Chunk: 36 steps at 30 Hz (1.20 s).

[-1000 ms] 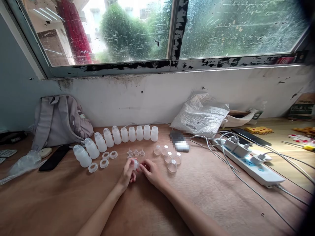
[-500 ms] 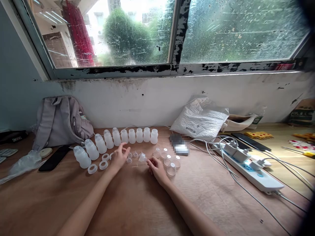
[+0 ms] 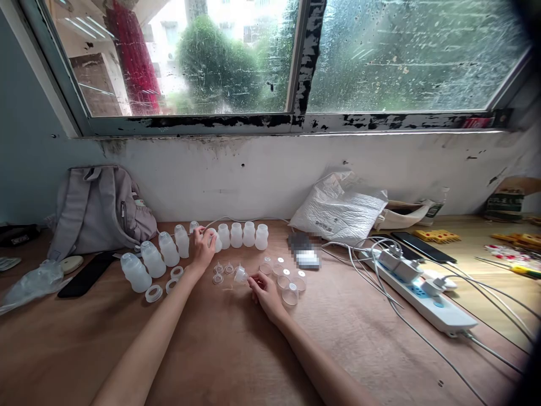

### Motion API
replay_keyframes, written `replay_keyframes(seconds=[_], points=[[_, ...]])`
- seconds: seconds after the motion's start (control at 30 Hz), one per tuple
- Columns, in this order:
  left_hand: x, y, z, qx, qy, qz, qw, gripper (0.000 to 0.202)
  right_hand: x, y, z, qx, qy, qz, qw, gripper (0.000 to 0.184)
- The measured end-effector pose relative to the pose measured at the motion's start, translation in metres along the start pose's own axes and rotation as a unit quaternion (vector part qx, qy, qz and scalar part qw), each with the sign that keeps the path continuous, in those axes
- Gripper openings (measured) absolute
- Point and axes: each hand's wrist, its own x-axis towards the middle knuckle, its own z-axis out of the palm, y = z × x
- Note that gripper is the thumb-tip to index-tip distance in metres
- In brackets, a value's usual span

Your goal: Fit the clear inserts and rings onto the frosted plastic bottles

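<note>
Frosted bottles (image 3: 249, 235), left hand (image 3: 203, 248) at one, grip unclear; right hand (image 3: 267, 294) pinches a clear teat piece (image 3: 240, 274)!

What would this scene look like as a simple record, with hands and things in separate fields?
Left hand: reaching in at the bottle row; grip unclear
Right hand: fingertips at a small clear piece, apparently holding it
White bottles: curved row, towards the wall
White rings: in front of the row's left end
Clear cups: beside the right hand
Backpack: back left
Power strip: right side, cables attached
</note>
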Motion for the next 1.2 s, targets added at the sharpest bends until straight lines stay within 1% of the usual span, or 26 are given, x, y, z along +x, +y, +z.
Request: replay_keyframes(seconds=[0.07, 0.1, 0.13, 0.17, 0.23, 0.33, 0.4, 0.43, 0.5, 0.53, 0.57, 0.63, 0.7, 0.77, 0.83, 0.9, 0.97, 1.07, 1.2], points=[[-0.02, 0.002, -0.009, -0.071, 0.099, 0.048, 0.991, 0.016, 0.0, -0.001, 0.0, 0.006, 0.0, 0.0, 1.0, 0.026], [-0.031, 0.004, -0.013, -0.107, 0.134, 0.065, 0.983, 0.014, 0.0, -0.001, 0.0, 0.01, 0.001, 0.0, 1.0, 0.026], [-0.043, 0.005, -0.017, -0.136, 0.149, 0.076, 0.976, 0.013, 0.001, -0.001, 0.0, 0.014, 0.002, 0.001, 1.0, 0.025], [-0.055, 0.007, -0.02, -0.156, 0.147, 0.082, 0.973, 0.011, 0.001, -0.001, 0.0, 0.019, 0.004, 0.002, 1.0, 0.025], [-0.078, 0.01, -0.022, -0.176, 0.116, 0.102, 0.972, 0.011, 0.001, -0.001, 0.0, 0.03, 0.009, 0.003, 0.999, 0.024], [-0.104, 0.013, -0.016, -0.202, 0.036, 0.148, 0.967, 0.012, 0.001, -0.001, 0.001, 0.043, 0.01, 0.003, 0.999, 0.024], [-0.113, 0.014, -0.009, -0.249, -0.017, 0.153, 0.956, 0.015, 0.001, -0.002, 0.001, 0.046, 0.01, 0.001, 0.999, 0.025], [-0.115, 0.015, -0.004, -0.286, -0.042, 0.138, 0.947, 0.021, 0.001, -0.003, 0.001, 0.047, 0.011, 0.0, 0.999, 0.025], [-0.118, 0.016, 0.003, -0.36, -0.091, 0.079, 0.925, 0.041, 0.002, -0.005, -0.001, 0.047, 0.017, -0.005, 0.999, 0.026], [-0.118, 0.016, 0.005, -0.38, -0.112, 0.049, 0.917, 0.051, 0.002, -0.006, -0.003, 0.045, 0.02, -0.01, 0.999, 0.026], [-0.118, 0.017, 0.006, -0.386, -0.13, 0.024, 0.913, 0.058, 0.003, -0.007, -0.005, 0.04, 0.024, -0.017, 0.999, 0.025], [-0.116, 0.016, 0.005, -0.362, -0.159, 0.003, 0.918, 0.06, 0.004, -0.01, -0.01, 0.019, 0.027, -0.037, 0.999, 0.024], [-0.113, 0.016, 0.001, -0.335, -0.172, 0.017, 0.926, 0.053, 0.003, -0.014, -0.015, -0.022, 0.025, -0.062, 0.998, 0.021], [-0.109, 0.015, -0.005, -0.318, -0.175, 0.045, 0.931, 0.048, 0.002, -0.018, -0.02, -0.076, 0.025, -0.086, 0.993, 0.018], [-0.106, 0.014, -0.01, -0.304, -0.174, 0.066, 0.934, 0.051, 0.001, -0.024, -0.024, -0.133, 0.024, -0.112, 0.984, 0.016], [-0.105, 0.012, -0.014, -0.299, -0.184, 0.067, 0.934, 0.055, 0.0, -0.029, -0.026, -0.182, 0.014, -0.141, 0.973, 0.015], [-0.105, 0.011, -0.016, -0.301, -0.193, 0.063, 0.932, 0.053, -0.001, -0.032, -0.028, -0.219, 0.0, -0.165, 0.962, 0.015], [-0.106, 0.009, -0.016, -0.296, -0.193, 0.075, 0.932, 0.046, 0.0, -0.034, -0.029, -0.245, -0.013, -0.181, 0.952, 0.015], [-0.107, 0.006, -0.015, -0.281, -0.188, 0.093, 0.936, 0.046, 0.0, -0.034, -0.031, -0.255, -0.025, -0.18, 0.95, 0.013]])
